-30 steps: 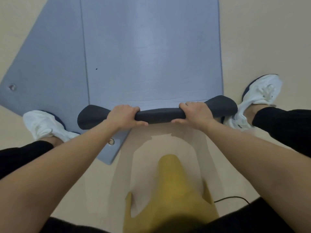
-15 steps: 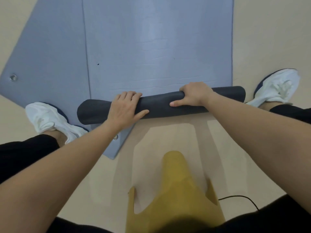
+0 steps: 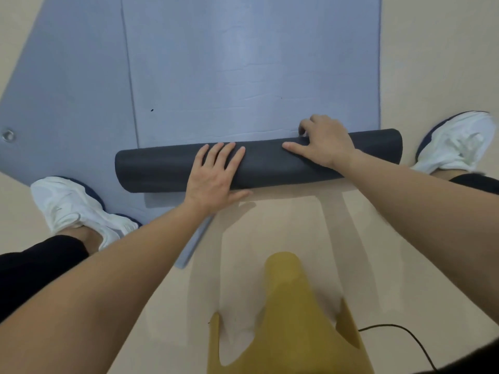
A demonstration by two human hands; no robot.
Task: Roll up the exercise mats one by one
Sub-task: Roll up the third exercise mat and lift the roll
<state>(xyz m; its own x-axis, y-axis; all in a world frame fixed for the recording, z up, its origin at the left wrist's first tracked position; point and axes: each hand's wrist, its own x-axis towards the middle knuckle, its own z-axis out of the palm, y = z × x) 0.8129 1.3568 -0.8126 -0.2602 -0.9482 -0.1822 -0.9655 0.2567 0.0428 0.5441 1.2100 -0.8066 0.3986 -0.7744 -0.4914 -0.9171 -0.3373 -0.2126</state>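
Exercise mat roll [image 3: 167, 168] — long axis left-to-right — left hand [image 3: 213, 182] fingers flat atop, right hand [image 3: 328, 145] fingers curled over it

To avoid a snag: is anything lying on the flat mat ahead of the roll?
Nothing visible. The flat mat ahead of the dark roll shows only tiny specks. The left hand and right hand are on the roll; the left shoe stands aside on the lower mat.

Beige floor [image 3: 432, 49]. On it I see angled blue mat [image 3: 67, 90], with second blue mat [image 3: 243, 63] overlapping it, dark roll [image 3: 162, 168] at near end. Right shoe [image 3: 456, 141] on floor, left shoe [image 3: 73, 203] straddling angled mat's edge. Black cable [image 3: 405, 333] bottom right.
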